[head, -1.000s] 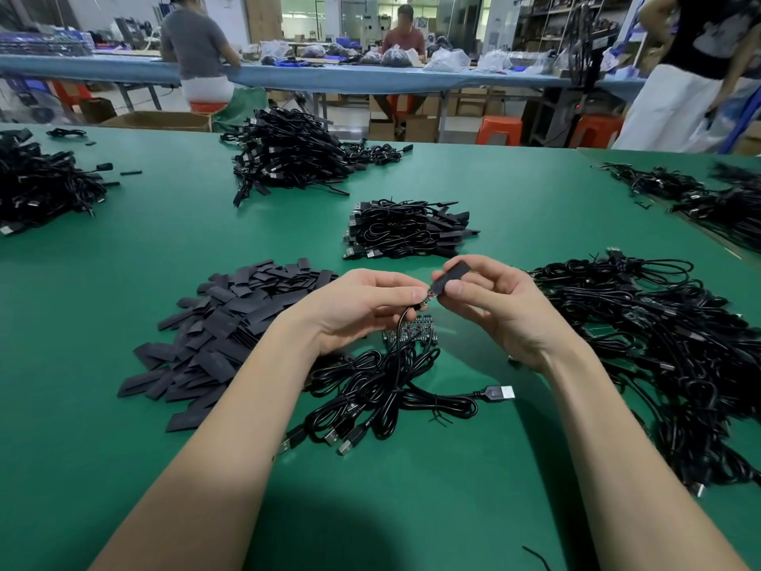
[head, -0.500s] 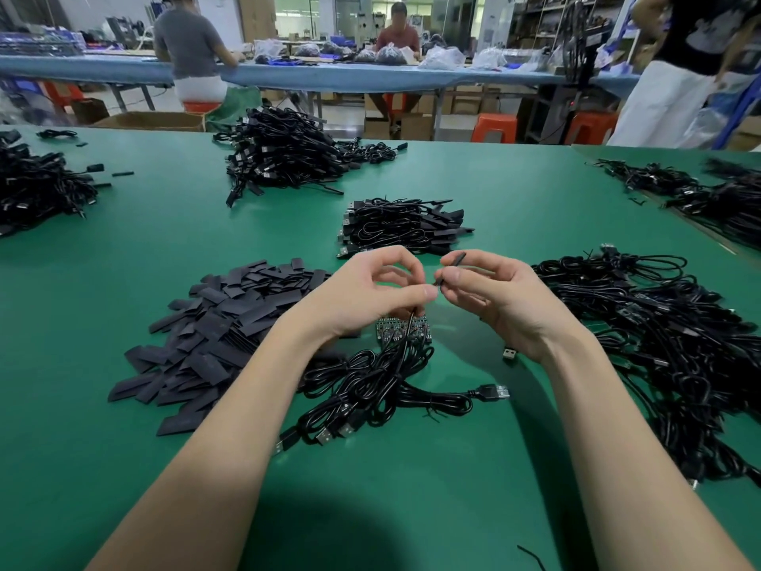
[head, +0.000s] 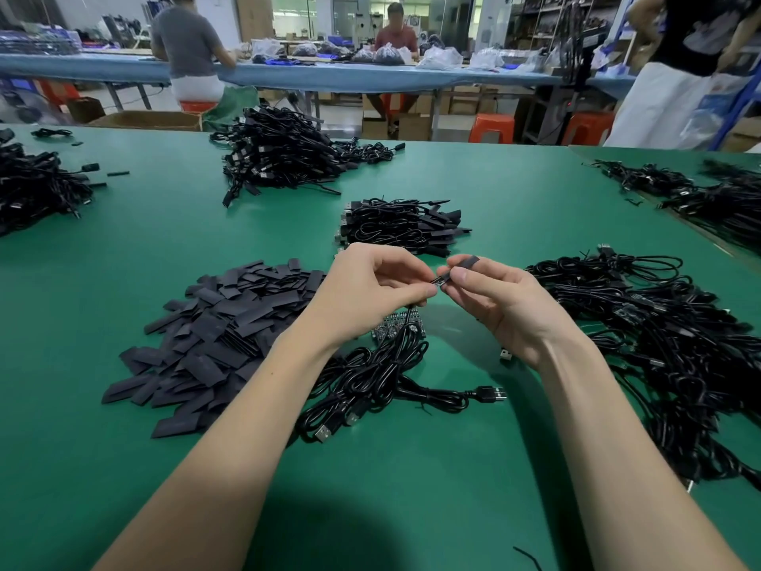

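Above green table point(head: 123, 224) | left hand point(head: 370, 290) pinches cable point(head: 407, 321) | right hand point(head: 502, 307) pinches sleeve point(head: 467, 262), ends touching

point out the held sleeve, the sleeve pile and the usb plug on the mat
held sleeve point(head: 467, 262): head view, free upper end
sleeve pile point(head: 214, 323): head view, middle of heap
usb plug point(head: 486, 394): head view, black plug body

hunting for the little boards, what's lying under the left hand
Below the left hand, a cluster of small circuit boards lies on the green table, with a black cable crossing it. The hand hides the cluster's left part.
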Demonstrator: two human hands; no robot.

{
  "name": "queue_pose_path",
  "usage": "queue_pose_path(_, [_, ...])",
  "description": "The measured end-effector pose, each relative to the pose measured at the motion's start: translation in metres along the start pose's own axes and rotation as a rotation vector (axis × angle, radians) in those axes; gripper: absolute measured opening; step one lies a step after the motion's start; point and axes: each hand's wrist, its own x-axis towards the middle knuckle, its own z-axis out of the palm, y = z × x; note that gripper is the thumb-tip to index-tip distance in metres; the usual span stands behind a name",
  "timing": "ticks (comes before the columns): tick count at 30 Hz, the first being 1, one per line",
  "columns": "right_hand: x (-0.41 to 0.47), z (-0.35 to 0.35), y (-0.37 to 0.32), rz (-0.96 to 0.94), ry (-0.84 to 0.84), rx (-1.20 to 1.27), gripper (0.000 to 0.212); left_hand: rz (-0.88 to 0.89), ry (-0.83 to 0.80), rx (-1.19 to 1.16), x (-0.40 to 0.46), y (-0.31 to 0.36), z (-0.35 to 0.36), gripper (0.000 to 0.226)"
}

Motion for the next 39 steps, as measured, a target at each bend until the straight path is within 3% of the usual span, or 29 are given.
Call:
queue_pose_path(7, [-0.002,-0.001,0.005,0.014,0.029,0.077,0.018,0.072,-0.008,0.062,-0.001,0.005,0.003,0.006])
queue_pose_path(12, [-0.008,-0.007,0.003,0.027,-0.033,0.031,0.025,0.069,-0.042,-0.013,-0.002,0.007,0.008,0.009])
queue_pose_path(17, [-0.01,-0.005,0.003,0.042,-0.077,0.001,0.017,0.056,-0.05,-0.076,-0.003,0.006,0.006,0.017])
queue_pose_path(25, [-0.01,-0.004,0.006,0.054,-0.077,-0.074,0.024,0.076,-0.044,-0.002,-0.002,-0.002,0.009,0.015])
queue_pose_path(30, [-0.008,0.005,0.009,-0.084,0.015,-0.068,0.044,0.027,-0.027,-0.09,0.0,-0.004,0.009,0.017])
queue_pose_path(39, [-0.008,0.016,0.011,-0.232,0.101,-0.028,0.027,-0.011,-0.01,-0.177,-0.001,-0.004,0.01,0.016])
